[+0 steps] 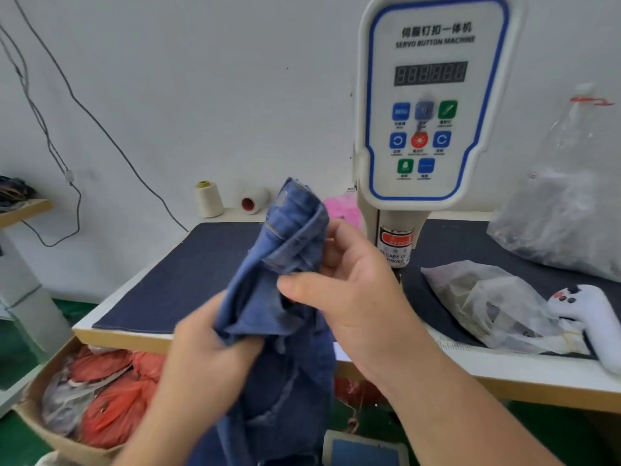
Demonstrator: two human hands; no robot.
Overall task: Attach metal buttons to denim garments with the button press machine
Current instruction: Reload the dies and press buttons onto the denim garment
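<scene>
White wall (201, 79) behind, cables (77, 105) hanging down it. Table (470, 368) with dark mat (174, 280) across the middle, beyond the fingers. Button press machine (433, 105) standing on the table just past the right fingertips, panel lit with blank display. Denim garment (289, 264) held up in front of the table, bunched, top edge raised above both hands, rest hanging down below them. Right hand (353, 297) gripping the fold: thumb pressed on the near face, fingers curled round behind. Left hand (208, 351) lower, clamped on a denim edge, blurred, individual fingers hard to make out. Clear plastic bags (487, 297) right of the right-hand fingers. Cardboard box (43, 428) with orange bags (114, 408) below left of the left fingers. Two thread cones (208, 198) at the far table edge, beyond the left fingers.
</scene>
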